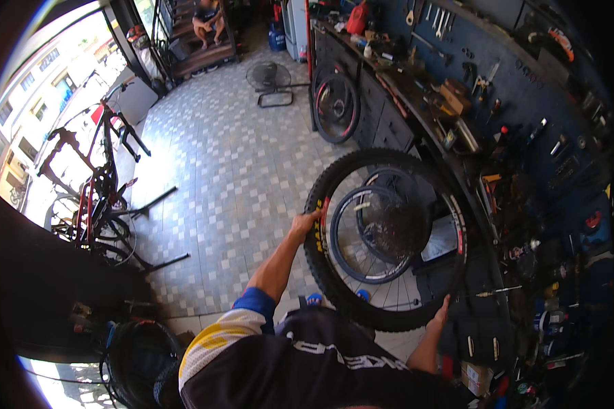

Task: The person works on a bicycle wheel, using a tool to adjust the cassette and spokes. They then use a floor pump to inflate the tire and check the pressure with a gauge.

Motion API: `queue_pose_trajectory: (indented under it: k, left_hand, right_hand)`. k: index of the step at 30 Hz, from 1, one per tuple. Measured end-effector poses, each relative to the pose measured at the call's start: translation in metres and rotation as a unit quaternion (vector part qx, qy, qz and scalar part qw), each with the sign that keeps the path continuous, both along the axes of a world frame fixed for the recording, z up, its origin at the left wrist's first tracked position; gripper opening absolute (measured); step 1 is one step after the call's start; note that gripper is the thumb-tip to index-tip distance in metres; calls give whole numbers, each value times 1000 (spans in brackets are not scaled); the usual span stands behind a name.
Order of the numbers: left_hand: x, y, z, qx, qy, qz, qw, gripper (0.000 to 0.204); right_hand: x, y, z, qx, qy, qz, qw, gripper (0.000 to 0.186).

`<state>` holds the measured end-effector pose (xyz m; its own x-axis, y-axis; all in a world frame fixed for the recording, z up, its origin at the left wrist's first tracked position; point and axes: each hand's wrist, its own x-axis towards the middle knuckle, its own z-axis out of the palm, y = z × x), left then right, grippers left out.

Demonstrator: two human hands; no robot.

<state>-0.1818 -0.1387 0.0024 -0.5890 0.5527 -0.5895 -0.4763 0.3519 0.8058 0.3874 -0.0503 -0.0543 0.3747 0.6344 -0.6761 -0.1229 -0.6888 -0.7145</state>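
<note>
My left hand (307, 221) grips a bicycle wheel (317, 255) with a black knobby tire by its left side, beside yellow lettering. My right hand (442, 310) is at the tire's lower right edge, its fingers wrapped there and partly hidden. The wheel is held in front of my body, along the dark workbench. Seen through it are spokes, a dark blurred middle and other wheels (351, 269) standing low by the bench. My blue shoes show just below the tire.
A bike on a stand (99, 191) is at left. A fan (269, 78) stands on the tiled floor (232, 157); a person (208, 27) sits on the stairs behind. At right are the cluttered bench (457, 129) and tool wall (546, 150). Coiled tires (136, 354) lie lower left.
</note>
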Motion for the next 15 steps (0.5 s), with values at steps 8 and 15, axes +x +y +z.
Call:
queue_pose_trajectory:
  k: [8, 15]
  left_hand:
    - [-16, -133, 4, 15, 4, 32, 999, 53]
    - [-54, -229, 150, -26, 249, 66, 966, 47]
  right_hand:
    - [-27, -105, 23, -11, 4, -25, 1000, 106]
    - [-125, -155, -97, -19, 271, 114, 956, 98]
